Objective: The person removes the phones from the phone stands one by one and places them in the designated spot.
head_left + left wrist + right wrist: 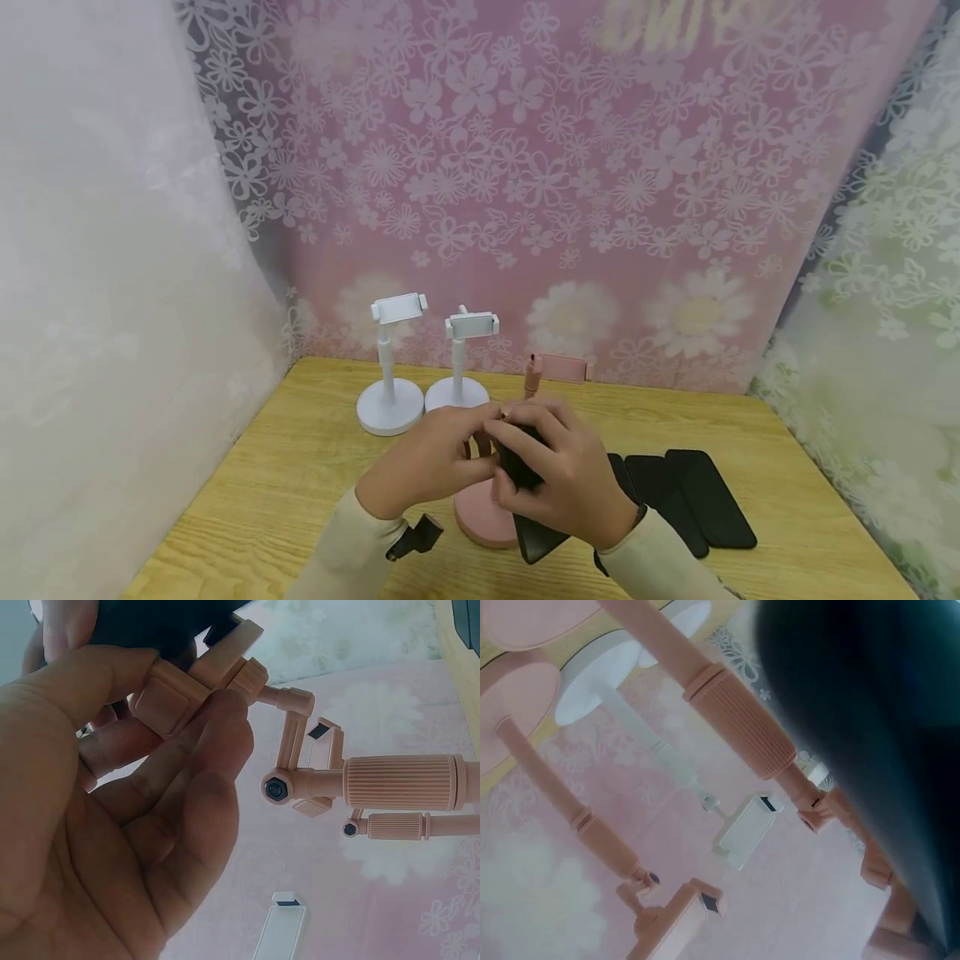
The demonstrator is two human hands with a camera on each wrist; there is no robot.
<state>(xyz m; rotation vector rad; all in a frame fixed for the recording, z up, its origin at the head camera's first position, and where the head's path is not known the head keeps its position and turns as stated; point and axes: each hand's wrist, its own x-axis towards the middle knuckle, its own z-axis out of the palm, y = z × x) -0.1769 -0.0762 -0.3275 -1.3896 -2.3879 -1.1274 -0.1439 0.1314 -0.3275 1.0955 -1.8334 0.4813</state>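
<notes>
My left hand [431,457] pinches the clamp [176,697] of the nearer pink phone stand between thumb and fingers. My right hand [573,471] grips a black phone [519,462], its fingers curled around the phone's edges. The phone is tilted against the clamp; whether it sits fully inside the clamp is hidden by the fingers. Below both hands, the stand's round pink base [483,518] rests on the table. In the right wrist view, the dark phone [862,727] fills the right side, with the stand's ribbed pink collar [746,724] beside it.
Two white phone stands [387,400] stand at the back left. Another pink stand [564,367] is behind my hands. Several black phones [712,500] lie overlapping at the right of the wooden table [247,508]. Floral curtains [480,183] enclose the back and sides.
</notes>
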